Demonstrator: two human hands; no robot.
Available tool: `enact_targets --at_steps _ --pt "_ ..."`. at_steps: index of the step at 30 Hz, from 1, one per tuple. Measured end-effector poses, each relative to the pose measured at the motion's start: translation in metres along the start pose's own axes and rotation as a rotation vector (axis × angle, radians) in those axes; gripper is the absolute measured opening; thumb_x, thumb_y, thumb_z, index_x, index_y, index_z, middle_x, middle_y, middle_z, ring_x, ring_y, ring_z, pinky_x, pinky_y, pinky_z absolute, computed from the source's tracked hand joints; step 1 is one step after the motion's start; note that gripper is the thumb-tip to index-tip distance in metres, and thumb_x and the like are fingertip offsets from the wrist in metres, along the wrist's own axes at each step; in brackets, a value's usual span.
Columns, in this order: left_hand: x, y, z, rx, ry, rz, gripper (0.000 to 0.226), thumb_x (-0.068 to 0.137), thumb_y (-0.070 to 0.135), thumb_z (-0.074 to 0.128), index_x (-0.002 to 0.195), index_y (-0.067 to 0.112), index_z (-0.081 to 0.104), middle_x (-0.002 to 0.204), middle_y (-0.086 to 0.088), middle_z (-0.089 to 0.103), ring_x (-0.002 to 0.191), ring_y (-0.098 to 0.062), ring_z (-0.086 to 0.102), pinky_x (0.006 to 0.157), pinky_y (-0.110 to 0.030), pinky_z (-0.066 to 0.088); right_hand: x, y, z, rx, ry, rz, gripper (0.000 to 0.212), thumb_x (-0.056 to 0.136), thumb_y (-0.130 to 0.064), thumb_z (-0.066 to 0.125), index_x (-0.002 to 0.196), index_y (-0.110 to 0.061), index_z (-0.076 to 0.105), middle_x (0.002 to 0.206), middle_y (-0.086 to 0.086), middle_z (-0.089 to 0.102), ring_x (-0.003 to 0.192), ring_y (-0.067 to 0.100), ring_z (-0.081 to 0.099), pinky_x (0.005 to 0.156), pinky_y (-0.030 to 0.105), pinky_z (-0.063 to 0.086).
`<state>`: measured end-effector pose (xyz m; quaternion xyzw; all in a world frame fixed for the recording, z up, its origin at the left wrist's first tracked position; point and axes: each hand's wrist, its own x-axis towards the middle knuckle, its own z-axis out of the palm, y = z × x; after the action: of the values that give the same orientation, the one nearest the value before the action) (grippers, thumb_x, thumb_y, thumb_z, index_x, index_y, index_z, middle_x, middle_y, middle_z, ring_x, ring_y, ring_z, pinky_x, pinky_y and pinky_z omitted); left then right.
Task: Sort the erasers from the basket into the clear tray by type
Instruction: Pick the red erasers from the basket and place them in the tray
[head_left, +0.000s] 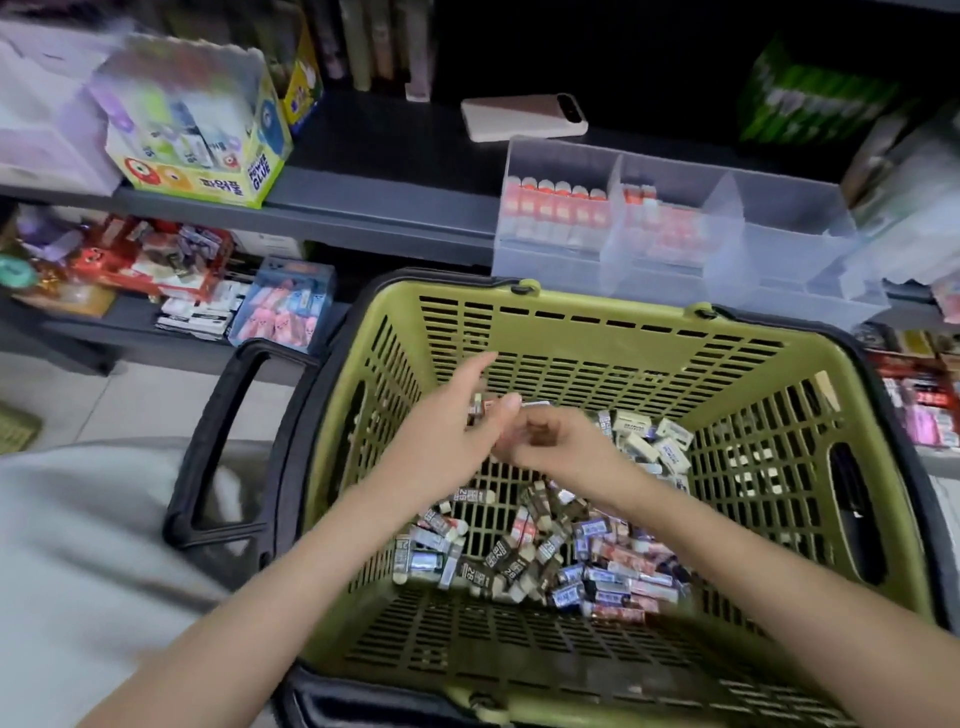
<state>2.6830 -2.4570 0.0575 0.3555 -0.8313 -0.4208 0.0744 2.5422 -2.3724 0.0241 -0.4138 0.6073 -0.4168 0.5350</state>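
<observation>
A green basket (597, 332) in front of me holds a heap of small erasers (545, 556) in brown, blue, pink and cream sleeves. My two hands meet above the heap, both blurred. My left hand (457, 421) holds a small eraser (475, 405) between thumb and fingers. Touching it, my right hand (556, 444) has its fingers curled round something dark, seemingly an eraser. The clear tray (779, 249) stands on the shelf behind the basket. Its left two compartments hold rows of red-and-white erasers (556, 208); the right compartments look empty.
A phone (524, 118) lies on the shelf behind the tray. A yellow glue box (208, 156) stands to the left. Packed stationery fills the lower shelf (208, 291). The basket's black handle (223, 436) hangs down at its left.
</observation>
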Motion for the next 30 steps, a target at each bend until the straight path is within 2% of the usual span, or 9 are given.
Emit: enact_targets --at_steps 2,4,6,8,12,14,18,23,30 --pt "-0.001 0.01 0.016 -0.055 -0.021 0.04 0.043 0.1 0.035 0.039 0.141 0.024 0.037 0.097 0.002 0.068 0.085 -0.008 0.064 0.076 -0.018 0.048 -0.019 -0.004 -0.011 0.003 -0.018 -0.032 0.007 0.078 -0.023 0.072 0.084 -0.026 0.072 0.084 -0.005 0.072 0.076 0.009 0.065 0.075 0.018 0.052" --pt "0.004 0.016 0.023 -0.156 -0.014 0.062 0.035 0.102 0.028 0.036 0.135 0.021 0.044 0.103 -0.004 0.069 0.09 -0.013 0.066 0.081 -0.025 0.051 -0.028 0.008 -0.021 -0.101 -0.038 0.004 0.013 0.079 -0.03 0.072 0.092 -0.029 0.072 0.091 -0.007 0.072 0.083 0.012 0.066 0.079 0.025 0.054" --pt "0.013 0.017 0.022 -0.351 0.016 -0.013 0.029 0.103 0.021 0.034 0.127 0.016 0.048 0.104 -0.005 0.067 0.092 -0.012 0.067 0.087 -0.031 0.053 -0.029 0.033 -0.026 -0.523 -0.061 0.034 0.023 0.082 -0.031 0.069 0.105 -0.026 0.069 0.105 -0.008 0.07 0.098 0.012 0.062 0.092 0.034 0.049" --pt "0.022 0.014 0.017 -0.614 0.012 -0.159 0.025 0.103 0.017 0.033 0.119 0.014 0.052 0.09 -0.007 0.064 0.077 -0.013 0.068 0.077 -0.031 0.057 -0.022 0.063 -0.022 -0.971 -0.134 -0.061 0.03 0.085 -0.032 0.066 0.114 -0.024 0.066 0.116 -0.007 0.065 0.111 0.011 0.054 0.101 0.036 0.04" --pt "0.028 0.002 0.008 -0.979 -0.093 -0.385 0.025 0.102 0.017 0.036 0.111 0.013 0.059 0.074 -0.007 0.059 0.06 -0.014 0.058 0.05 -0.023 0.047 -0.001 0.098 -0.012 -1.32 -0.34 -0.124 0.041 0.083 -0.033 0.064 0.123 -0.029 0.058 0.132 -0.002 0.051 0.125 0.017 0.036 0.106 0.039 0.026" --pt "0.028 -0.001 0.008 -1.027 -0.108 -0.427 0.025 0.101 0.017 0.038 0.115 0.011 0.058 0.074 -0.007 0.06 0.059 -0.014 0.056 0.045 -0.02 0.042 0.007 0.102 -0.011 -1.436 -0.397 -0.143 0.04 0.08 -0.036 0.065 0.119 -0.03 0.06 0.126 0.001 0.05 0.121 0.021 0.036 0.101 0.042 0.024" --pt "0.029 -0.002 0.009 -1.046 -0.118 -0.455 0.023 0.099 0.015 0.041 0.115 0.008 0.056 0.073 -0.006 0.058 0.058 -0.013 0.053 0.042 -0.019 0.039 0.01 0.108 -0.009 -1.467 -0.403 -0.217 0.035 0.078 -0.039 0.066 0.112 -0.032 0.063 0.112 -0.001 0.05 0.111 0.02 0.038 0.096 0.042 0.025" --pt "0.029 -0.006 0.019 -0.905 -0.064 -0.525 0.017 0.094 0.008 0.051 0.111 0.005 0.055 0.072 -0.002 0.05 0.058 -0.011 0.046 0.05 -0.022 0.039 0.002 0.105 -0.034 -1.227 -0.169 -0.241 0.013 0.084 -0.038 0.058 0.089 -0.03 0.067 0.126 -0.009 0.05 0.123 0.012 0.037 0.109 0.039 0.018" --pt "0.031 -0.008 0.025 -0.933 -0.049 -0.548 0.02 0.092 0.009 0.056 0.111 0.005 0.055 0.073 -0.003 0.052 0.059 -0.011 0.047 0.052 -0.024 0.038 0.005 0.1 -0.025 -1.412 -0.313 -0.216 0.046 0.078 -0.056 0.06 0.12 -0.036 0.058 0.124 -0.004 0.048 0.118 0.017 0.036 0.1 0.039 0.025"
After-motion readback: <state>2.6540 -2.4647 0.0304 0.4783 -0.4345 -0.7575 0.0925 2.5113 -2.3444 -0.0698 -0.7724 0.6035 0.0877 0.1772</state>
